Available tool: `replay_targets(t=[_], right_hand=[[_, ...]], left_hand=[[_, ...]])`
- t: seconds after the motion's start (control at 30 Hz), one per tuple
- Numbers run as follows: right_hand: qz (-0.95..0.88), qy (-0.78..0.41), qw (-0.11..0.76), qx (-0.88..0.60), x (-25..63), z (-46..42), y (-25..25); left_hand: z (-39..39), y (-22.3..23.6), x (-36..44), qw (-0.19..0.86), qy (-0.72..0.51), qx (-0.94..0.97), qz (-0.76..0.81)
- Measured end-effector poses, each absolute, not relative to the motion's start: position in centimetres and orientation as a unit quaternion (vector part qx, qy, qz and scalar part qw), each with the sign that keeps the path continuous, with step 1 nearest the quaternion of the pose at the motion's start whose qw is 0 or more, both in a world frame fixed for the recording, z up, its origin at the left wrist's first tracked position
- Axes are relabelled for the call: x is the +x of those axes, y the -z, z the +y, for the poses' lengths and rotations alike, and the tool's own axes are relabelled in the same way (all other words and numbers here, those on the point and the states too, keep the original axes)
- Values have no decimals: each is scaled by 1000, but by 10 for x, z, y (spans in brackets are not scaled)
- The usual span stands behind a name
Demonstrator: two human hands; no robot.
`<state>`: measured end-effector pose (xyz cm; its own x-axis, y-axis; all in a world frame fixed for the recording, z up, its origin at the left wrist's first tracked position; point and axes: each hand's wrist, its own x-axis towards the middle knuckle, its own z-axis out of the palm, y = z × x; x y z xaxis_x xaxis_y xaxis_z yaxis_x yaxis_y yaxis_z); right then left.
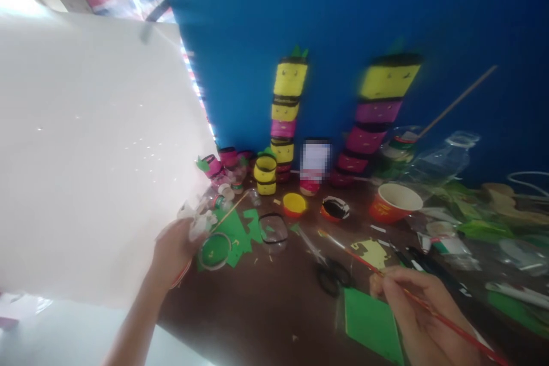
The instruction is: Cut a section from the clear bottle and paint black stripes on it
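Note:
At the table's left edge, my left hand (pixel 174 251) is closed on a crumpled white tissue (pixel 201 224); its fingertips are hidden. Beside it are a clear plastic ring-shaped piece (pixel 215 251) and cut green paper (pixel 240 234). My right hand (pixel 422 303) grips a red paintbrush (pixel 362 260) like a pen, its yellowed tip pointing away to the left. Past that tip stand a small cup of yellow paint (pixel 294 205) and a small cup of black paint (pixel 335 209). Black-handled scissors (pixel 328 269) lie below the brush. Green paper (pixel 373 323) is partly under my right hand.
Yellow and pink stacked pots form two columns (pixel 286 108), (pixel 371 126) against the blue wall (pixel 240 57). A red paper cup (pixel 397 204), clear bottle (pixel 444 160) and plastic scraps crowd the right. A clear cut bottle piece (pixel 273 230) stands mid-table. A white board (pixel 94 154) rises at left.

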<state>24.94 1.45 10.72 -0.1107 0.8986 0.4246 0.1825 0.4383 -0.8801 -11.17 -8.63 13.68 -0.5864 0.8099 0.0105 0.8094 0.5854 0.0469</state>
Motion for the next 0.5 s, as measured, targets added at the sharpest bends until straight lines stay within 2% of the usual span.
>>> replay_targets(t=[0.13, 0.23, 0.3, 0.37, 0.43, 0.5], right_hand=[[-651, -357, 514, -430, 252, 11, -113], [-651, -381, 487, -440, 257, 10, -109], [-633, -402, 484, -451, 259, 9, -108], [-602, -446, 493, -442, 258, 9, -111], [-586, -503, 497, -396, 255, 9, -119], [-605, -497, 495, -376, 249, 8, -129]], left_hand=[[-93, -129, -122, 12, -8, 459, 888], [-96, -146, -124, 21, -7, 402, 915], [-95, -162, -118, -13, -134, 356, 925], [-92, -173, -102, -25, -359, 313, 879], [-84, -176, -80, 101, -555, 280, 776], [-73, -171, -53, 264, -669, 258, 645]])
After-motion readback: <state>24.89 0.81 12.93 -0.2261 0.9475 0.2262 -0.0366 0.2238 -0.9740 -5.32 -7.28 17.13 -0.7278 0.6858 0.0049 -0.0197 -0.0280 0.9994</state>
